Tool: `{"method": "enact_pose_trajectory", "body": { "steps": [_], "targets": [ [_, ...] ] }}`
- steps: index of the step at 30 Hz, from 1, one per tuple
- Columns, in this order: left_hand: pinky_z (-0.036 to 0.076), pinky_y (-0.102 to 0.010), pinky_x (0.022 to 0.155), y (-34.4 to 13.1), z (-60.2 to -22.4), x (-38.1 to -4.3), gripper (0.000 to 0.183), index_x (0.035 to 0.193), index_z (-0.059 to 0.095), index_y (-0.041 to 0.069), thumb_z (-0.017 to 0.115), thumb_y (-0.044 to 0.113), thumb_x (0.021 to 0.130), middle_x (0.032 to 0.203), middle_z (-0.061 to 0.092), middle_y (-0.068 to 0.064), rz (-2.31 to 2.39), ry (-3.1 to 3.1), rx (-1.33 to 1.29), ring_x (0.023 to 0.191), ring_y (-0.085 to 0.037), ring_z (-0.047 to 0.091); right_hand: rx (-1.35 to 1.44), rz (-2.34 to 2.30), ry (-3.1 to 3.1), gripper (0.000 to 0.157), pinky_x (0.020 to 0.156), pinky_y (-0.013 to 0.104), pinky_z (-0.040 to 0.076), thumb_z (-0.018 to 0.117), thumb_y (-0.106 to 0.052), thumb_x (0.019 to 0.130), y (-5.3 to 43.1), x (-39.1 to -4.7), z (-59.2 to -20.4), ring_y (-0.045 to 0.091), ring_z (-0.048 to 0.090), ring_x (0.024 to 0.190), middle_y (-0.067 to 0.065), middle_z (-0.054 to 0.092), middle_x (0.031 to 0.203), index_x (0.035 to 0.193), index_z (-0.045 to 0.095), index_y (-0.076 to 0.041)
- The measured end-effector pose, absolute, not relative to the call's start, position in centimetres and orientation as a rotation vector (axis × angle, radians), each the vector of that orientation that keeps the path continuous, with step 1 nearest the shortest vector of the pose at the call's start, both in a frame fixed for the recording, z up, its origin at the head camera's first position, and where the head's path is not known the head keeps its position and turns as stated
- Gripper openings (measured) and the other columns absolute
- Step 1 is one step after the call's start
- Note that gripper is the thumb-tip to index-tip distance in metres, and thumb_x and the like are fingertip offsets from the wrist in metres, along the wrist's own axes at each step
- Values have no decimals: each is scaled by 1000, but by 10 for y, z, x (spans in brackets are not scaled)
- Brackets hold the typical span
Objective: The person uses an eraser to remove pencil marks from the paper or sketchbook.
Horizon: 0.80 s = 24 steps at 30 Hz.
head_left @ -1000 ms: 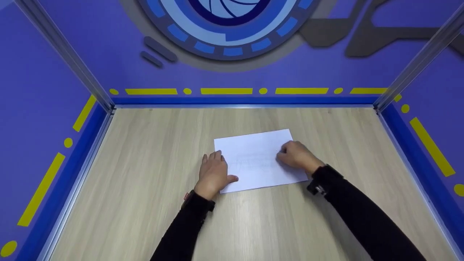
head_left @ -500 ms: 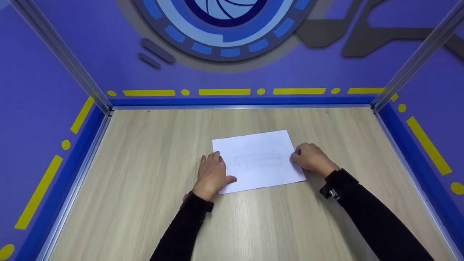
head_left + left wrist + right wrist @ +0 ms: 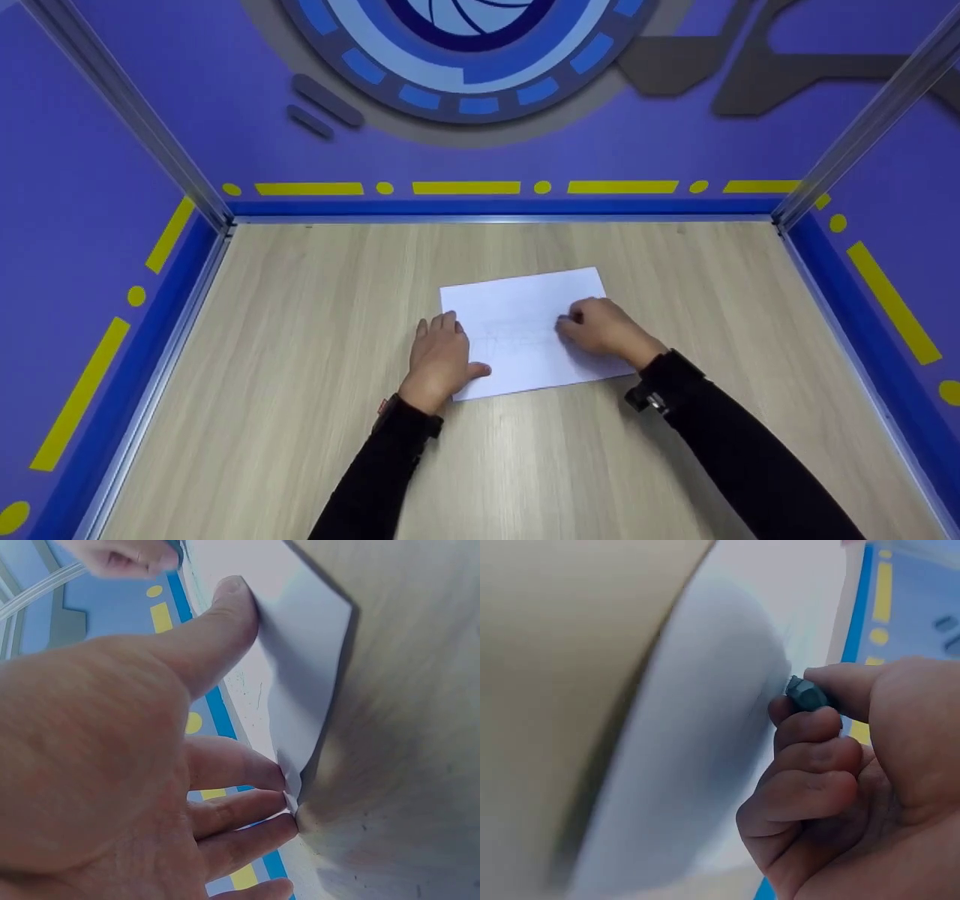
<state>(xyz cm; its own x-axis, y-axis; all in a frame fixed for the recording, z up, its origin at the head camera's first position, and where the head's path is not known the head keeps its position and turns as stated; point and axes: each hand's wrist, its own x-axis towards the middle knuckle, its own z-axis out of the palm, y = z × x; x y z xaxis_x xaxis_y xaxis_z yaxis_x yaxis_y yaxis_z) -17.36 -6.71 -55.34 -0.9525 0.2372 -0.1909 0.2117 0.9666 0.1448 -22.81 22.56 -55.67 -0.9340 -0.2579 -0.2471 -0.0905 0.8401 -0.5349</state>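
Observation:
A white sheet of paper (image 3: 517, 300) lies slightly turned on the table, with faint grey lines on it. My left hand (image 3: 439, 361) rests over its left edge, thumb on the sheet and fingers stretched along the side; in the left wrist view the left hand (image 3: 135, 750) has fingertips at the paper's edge. Over the right half of the sheet is my right hand (image 3: 604, 330), fingers curled. The right wrist view shows the right hand (image 3: 840, 772) pinching a small dark teal faceted block (image 3: 807, 694) between thumb and forefinger, close to the paper. The head view hides that block.
The wooden table (image 3: 300, 360) extends around the paper. A purple-blue back wall (image 3: 420, 165) with yellow dashes stands behind it, and side panels with metal edging (image 3: 161, 390) bound the left and right.
My right hand moved right to the paper's edge, then back left onto the sheet, uncovering and covering faint lines. The left hand has stayed put on the left edge.

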Motion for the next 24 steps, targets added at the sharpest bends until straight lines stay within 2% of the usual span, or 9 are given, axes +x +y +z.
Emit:
{"method": "enact_pose_trajectory", "body": {
  "steps": [7,12,14,19,22,24],
  "targets": [
    [33,-59,134,-70,-555,-174,100,150,60,-12,82,66,91,164,53,-24,175,2918,354,154,-39,49,-359,-757,2727,39,64,33,40,67,-28,104,153,-231,-548,19,51,67,-2,50,69,70,54,-16],
    [35,-59,133,-69,-557,-173,98,148,62,-12,83,65,91,160,56,-23,194,2939,368,152,-38,51,-370,-662,2700,34,69,37,46,70,-28,101,110,-239,-550,24,56,72,2,60,71,73,65,-11],
    [35,-60,132,-69,-557,-172,97,147,63,-12,84,64,90,159,56,-23,198,2946,373,151,-38,51,-396,-598,2703,31,73,42,50,67,-28,101,100,-244,-555,26,59,77,6,65,75,75,69,-9],
    [38,-60,130,-69,-555,-171,98,145,64,-13,83,66,90,153,58,-22,164,2961,381,148,-36,53,-480,-445,2740,26,85,52,57,62,-23,99,86,-250,-564,31,65,88,13,72,88,80,68,-7],
    [38,-60,130,-69,-554,-171,97,144,65,-12,83,66,90,150,59,-20,149,2964,373,147,-35,53,-478,-470,2719,26,90,51,56,62,-22,102,84,-247,-558,32,62,92,13,70,91,81,65,-6],
    [37,-60,131,-69,-554,-172,97,145,65,-12,82,67,91,151,59,-20,145,2959,369,148,-35,53,-456,-501,2713,28,88,48,53,63,-25,103,86,-248,-560,31,60,91,11,66,89,80,63,-8]
  ]
}}
